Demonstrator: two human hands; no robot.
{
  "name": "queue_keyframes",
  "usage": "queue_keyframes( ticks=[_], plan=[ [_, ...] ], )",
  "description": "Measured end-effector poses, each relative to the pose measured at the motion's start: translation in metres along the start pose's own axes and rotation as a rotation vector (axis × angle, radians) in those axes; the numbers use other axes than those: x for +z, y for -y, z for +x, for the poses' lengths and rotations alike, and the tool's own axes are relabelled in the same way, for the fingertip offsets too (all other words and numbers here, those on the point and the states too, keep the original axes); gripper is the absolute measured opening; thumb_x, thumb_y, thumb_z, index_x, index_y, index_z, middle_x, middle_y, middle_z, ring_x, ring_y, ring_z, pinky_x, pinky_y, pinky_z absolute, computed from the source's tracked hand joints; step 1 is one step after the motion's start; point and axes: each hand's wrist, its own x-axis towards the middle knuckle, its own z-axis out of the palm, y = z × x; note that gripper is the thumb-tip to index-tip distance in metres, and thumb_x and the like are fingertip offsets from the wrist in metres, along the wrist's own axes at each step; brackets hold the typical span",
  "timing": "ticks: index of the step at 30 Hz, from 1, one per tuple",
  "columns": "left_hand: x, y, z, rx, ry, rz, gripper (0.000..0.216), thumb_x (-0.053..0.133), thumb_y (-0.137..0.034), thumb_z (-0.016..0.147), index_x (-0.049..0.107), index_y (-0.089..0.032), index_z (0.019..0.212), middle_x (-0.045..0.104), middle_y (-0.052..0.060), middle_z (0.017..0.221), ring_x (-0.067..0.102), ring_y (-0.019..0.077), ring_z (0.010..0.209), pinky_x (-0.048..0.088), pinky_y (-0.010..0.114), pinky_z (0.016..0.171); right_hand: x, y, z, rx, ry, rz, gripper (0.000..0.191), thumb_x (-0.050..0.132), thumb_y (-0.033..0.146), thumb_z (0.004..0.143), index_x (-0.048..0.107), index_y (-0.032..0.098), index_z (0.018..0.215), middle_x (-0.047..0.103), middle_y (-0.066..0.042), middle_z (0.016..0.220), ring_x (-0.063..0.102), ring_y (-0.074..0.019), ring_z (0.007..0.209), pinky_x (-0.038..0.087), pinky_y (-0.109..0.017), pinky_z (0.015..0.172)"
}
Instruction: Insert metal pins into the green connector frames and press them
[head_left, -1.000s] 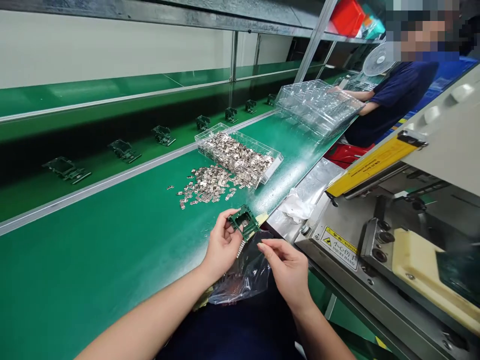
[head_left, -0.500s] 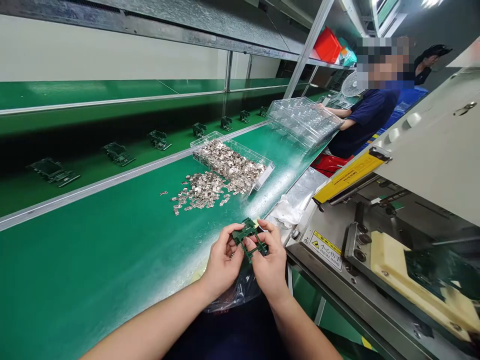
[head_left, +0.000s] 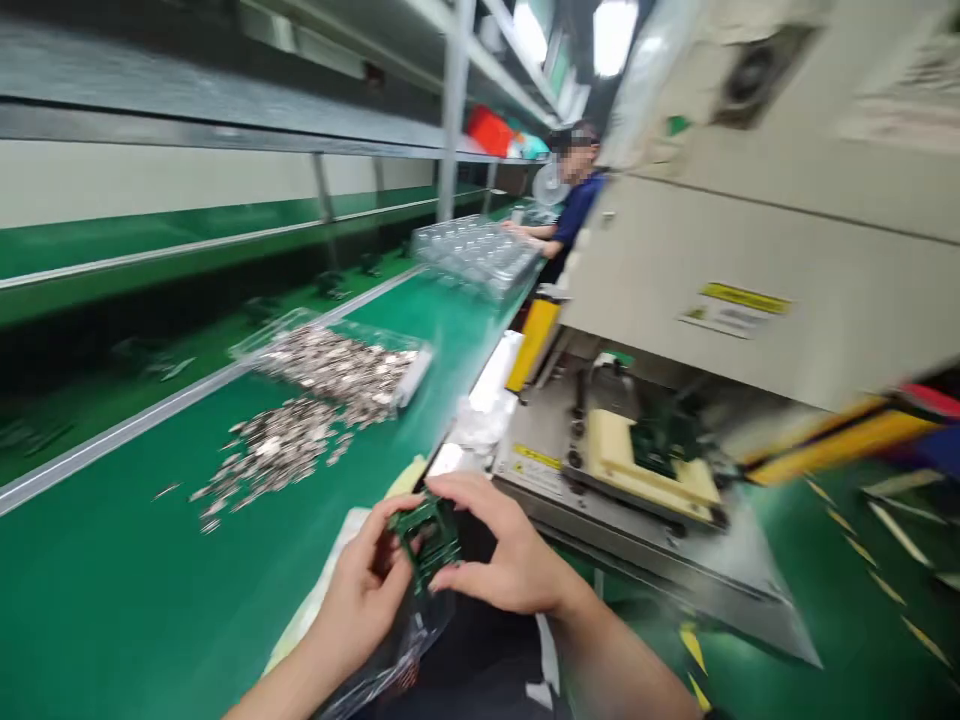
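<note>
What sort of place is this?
Probably a factory assembly line: loose metal parts heaped on a long green bench, a big machine beside it, and a co-worker farther along.

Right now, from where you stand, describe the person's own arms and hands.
The left hand and right hand are both ungloved, with no ring visible on the fingers. The left forearm and right forearm look bare, with no watch, bracelet or clear marking; blur hides finer detail.

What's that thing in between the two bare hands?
A green part is between the left hand and the right hand; the head view shows it.
</note>
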Motion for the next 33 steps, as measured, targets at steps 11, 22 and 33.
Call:
queue_keyframes(
  ticks=[11,22,33],
  plan=[
    [0.165,-0.088,0.124,0.443,0.568,0.154,0.064,0.072,-0.039,0.072,0.051,-0.021,0.13,0.053,0.013,0.137,0.049,0.0308,0.128,0.038,0.05,0.108,-0.135,0.022,-0.124,-0.08,-1.146,-0.074,0.063,0.083,0.038,0.072,0.053,0.024,0.126,0.058,-0.012,0.126,0.055,-0.0291,0.115,0.045,-0.044,0.097],
    [0.153,-0.08,0.129,0.116,0.469,-0.049,0.065,0.08,-0.041,0.06,0.057,-0.022,0.118,0.065,0.006,0.105,0.063,0.025,0.104,0.052,0.037,0.094,-0.2,0.005,-0.114,0.266,-0.878,-0.464,0.059,0.078,0.036,0.07,0.056,0.02,0.122,0.065,-0.01,0.114,0.058,-0.0266,0.108,0.049,-0.038,0.083],
    [0.031,0.002,0.076,-0.251,0.454,0.011,0.071,0.085,-0.044,0.053,0.06,-0.026,0.117,0.053,0.009,0.139,0.042,0.0332,0.134,0.034,0.046,0.113,-0.207,-0.007,-0.088,0.388,-0.579,-0.555,0.057,0.072,0.045,0.074,0.056,0.022,0.123,0.062,-0.009,0.12,0.057,-0.0272,0.113,0.044,-0.043,0.098]
  ],
)
